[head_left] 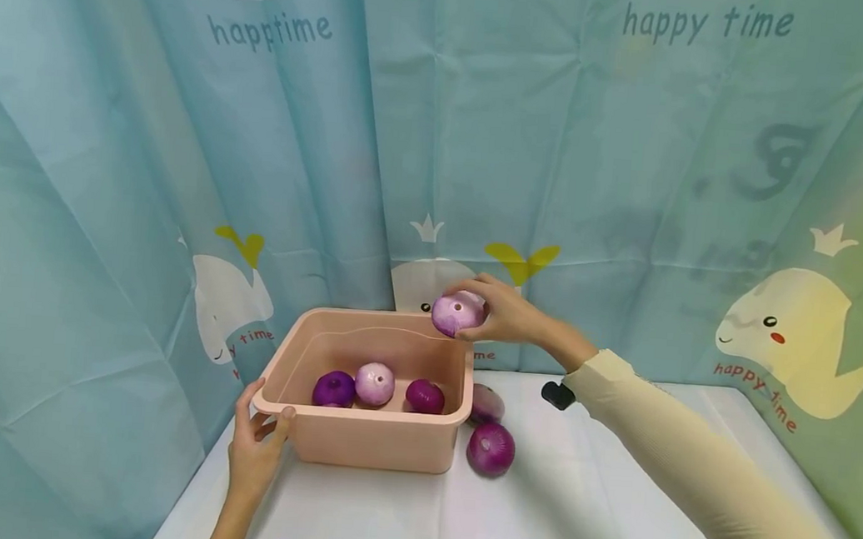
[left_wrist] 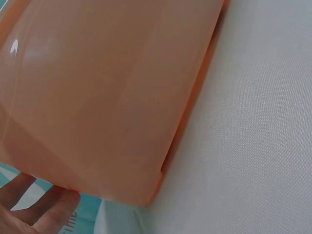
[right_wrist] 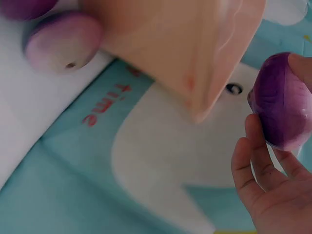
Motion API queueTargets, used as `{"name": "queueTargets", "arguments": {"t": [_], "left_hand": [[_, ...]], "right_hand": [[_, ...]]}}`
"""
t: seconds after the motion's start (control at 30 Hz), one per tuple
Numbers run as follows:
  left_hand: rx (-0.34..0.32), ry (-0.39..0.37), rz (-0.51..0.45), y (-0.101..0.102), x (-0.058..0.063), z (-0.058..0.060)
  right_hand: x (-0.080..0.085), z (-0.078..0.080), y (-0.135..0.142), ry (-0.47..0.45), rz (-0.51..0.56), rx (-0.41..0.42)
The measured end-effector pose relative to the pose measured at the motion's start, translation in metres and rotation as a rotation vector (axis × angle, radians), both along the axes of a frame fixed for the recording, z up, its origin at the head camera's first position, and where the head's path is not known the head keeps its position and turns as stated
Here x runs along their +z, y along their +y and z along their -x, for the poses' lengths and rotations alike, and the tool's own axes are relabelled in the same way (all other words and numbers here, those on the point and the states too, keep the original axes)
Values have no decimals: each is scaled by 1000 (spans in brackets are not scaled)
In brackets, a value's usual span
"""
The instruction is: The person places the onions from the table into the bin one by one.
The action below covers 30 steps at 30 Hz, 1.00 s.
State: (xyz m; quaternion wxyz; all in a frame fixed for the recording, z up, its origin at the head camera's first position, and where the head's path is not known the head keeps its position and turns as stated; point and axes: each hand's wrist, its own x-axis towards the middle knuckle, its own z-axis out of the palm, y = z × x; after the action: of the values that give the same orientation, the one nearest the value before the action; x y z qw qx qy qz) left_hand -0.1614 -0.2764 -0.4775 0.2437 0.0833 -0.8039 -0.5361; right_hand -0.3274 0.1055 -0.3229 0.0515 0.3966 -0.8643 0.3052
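L hand point(head_left: 253, 455) lwr L of ctr, fingers point(head_left: 244, 411) & thumb point(head_left: 284, 424) bent in grip; bare L forearm point(head_left: 234, 519) dn to btm edge. R hand point(head_left: 494, 311) nr ctr, thumb opp. fingers, gripping; R wrist point(head_left: 565, 343) bare, sleeved R arm point(head_left: 689, 459) slants to lwr R corner.

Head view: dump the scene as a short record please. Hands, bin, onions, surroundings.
left hand: grips bin at near-left corner
right hand: holds raised onion near bin's right end
inside bin: dark purple onion, pale onion, magenta onion; possibly more, partly hidden
right of bin: nearer onion, farther onion
surface: white tabletop
backdrop: blue whale-print curtain
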Motion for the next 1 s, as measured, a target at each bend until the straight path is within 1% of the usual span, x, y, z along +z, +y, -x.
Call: {"name": "queueTargets", "arguments": {"t": [0.13, 0.3, 0.43, 0.57, 0.7, 0.83, 1.0], "left_hand": [[-4, 5, -6, 0, 1, 0], [2, 10, -6, -1, 0, 0], [5, 12, -9, -1, -1, 1], [5, 6, -9, -1, -2, 1], [4, 8, 2, -1, -1, 1], [4, 17, 10, -2, -1, 2], [6, 5, 3, -1, -1, 1]], "right_hand": [[3, 2, -25, 11, -35, 31], [5, 2, -51, -6, -92, 47], [3, 4, -67, 10, -118, 96], [-1, 3, -77, 13, -119, 157], [-4, 1, -83, 0, -136, 187], [-7, 0, -87, -8, -163, 192], [-11, -1, -90, -41, -176, 167]]}}
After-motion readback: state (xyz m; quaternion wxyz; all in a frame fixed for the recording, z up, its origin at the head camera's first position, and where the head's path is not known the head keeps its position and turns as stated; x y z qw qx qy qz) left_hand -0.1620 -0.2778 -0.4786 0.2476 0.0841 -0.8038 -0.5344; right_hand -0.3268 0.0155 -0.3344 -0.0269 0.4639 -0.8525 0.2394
